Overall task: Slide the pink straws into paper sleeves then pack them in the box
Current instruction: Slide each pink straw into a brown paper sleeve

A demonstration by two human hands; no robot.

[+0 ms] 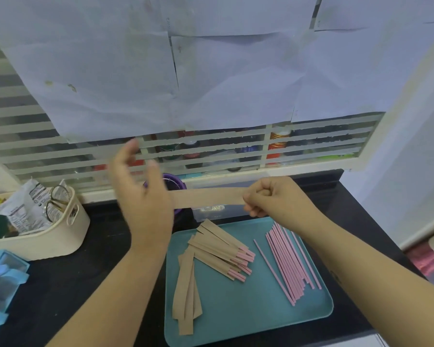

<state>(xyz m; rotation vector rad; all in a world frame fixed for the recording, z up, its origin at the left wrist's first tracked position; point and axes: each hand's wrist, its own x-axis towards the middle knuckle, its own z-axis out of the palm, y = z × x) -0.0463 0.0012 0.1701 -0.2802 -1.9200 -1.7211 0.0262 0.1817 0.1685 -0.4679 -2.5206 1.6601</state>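
Observation:
My right hand (273, 196) is closed on the right end of a brown paper sleeve (208, 196), held level above the counter. The sleeve's left end is hidden behind my left hand (143, 196), which is blurred with its fingers spread upward. On the teal tray (248, 314) lie several bare pink straws (291, 261) at the right. A pile of sleeved straws (223, 251) with pink ends showing lies in the middle. Empty sleeves (187, 291) lie at the left. A small clear box (206, 212) stands just behind the tray.
A cream basket (48, 239) with scissors (57, 199) and packets stands at the left. A blue container (0, 276) sits at the near left. A purple round object (173, 182) is behind the sleeve. A slatted window with jars behind it backs the black counter.

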